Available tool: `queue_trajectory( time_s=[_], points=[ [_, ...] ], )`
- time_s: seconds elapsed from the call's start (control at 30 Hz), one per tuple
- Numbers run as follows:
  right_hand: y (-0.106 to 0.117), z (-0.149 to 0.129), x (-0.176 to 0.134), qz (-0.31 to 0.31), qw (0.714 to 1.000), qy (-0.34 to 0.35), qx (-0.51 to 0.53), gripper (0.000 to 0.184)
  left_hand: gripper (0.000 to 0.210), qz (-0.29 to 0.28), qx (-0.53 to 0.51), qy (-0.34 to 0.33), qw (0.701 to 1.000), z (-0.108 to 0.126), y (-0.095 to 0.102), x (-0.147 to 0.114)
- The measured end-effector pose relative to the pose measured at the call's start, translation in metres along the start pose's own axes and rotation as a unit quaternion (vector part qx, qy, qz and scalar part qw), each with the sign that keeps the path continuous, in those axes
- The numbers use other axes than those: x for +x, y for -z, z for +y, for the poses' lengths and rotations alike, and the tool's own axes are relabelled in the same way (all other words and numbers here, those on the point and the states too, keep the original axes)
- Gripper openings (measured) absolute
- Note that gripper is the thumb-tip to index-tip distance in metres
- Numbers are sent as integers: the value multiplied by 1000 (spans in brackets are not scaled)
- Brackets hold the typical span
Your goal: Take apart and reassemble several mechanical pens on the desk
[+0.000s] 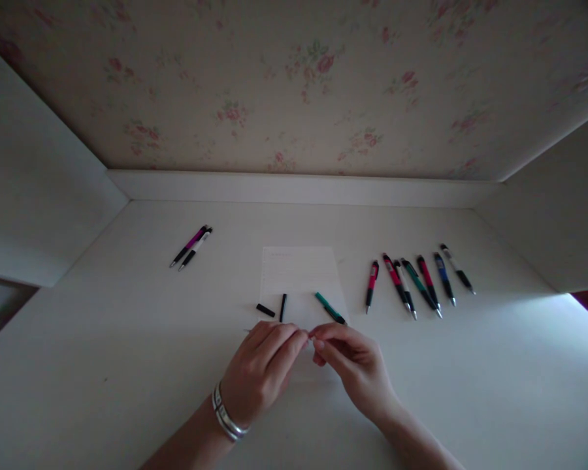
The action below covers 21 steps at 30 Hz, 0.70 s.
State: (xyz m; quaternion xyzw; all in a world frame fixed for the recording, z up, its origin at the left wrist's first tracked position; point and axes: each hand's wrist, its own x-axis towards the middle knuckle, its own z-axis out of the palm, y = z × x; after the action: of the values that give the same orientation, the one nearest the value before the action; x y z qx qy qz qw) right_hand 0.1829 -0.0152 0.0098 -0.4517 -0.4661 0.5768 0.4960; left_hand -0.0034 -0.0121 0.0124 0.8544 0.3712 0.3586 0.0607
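Observation:
My left hand [269, 365] and my right hand [350, 362] meet fingertip to fingertip over the near part of a white paper sheet [298, 269]. Both are closed in a pinch, and whatever lies between the fingertips is too small and covered to name. A thin pale tip [247, 330] shows just past my left knuckles; I cannot tell what it belongs to. Beyond the fingers lie a short black tube piece [265, 310] and another black piece [283, 307]. A green pen barrel [330, 307] with a black end rests just past my right hand.
Several pens, among them a red pen [372, 286], a green pen [421, 286] and a blue pen [444, 279], lie to the right. At the left are a purple pen [190, 244] and a white pen [196, 248]. White panels and a flowered wall [298, 98] enclose the white tabletop [127, 365].

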Motion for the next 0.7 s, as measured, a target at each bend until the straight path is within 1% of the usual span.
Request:
queue_trajectory(
  time_s=[0.1,0.27,0.4,0.53,0.7],
  points=[
    [0,1,0,-10,1000,6,-3,7,27,-7,-2,5,1000,1,0,0],
    [0,0,0,-3,999,7,-35,7,27,-3,-1,21,1000,1,-1,0],
    [0,3,-2,4,997,15,-77,8,25,-7,5,26,1000,1,-3,1],
    [1,6,-2,-9,993,32,-111,10,22,-14,7,24,1000,1,-3,1],
    [1,4,0,-15,997,-12,-73,11,21,-22,-8,23,999,-1,-3,0]
  ],
)
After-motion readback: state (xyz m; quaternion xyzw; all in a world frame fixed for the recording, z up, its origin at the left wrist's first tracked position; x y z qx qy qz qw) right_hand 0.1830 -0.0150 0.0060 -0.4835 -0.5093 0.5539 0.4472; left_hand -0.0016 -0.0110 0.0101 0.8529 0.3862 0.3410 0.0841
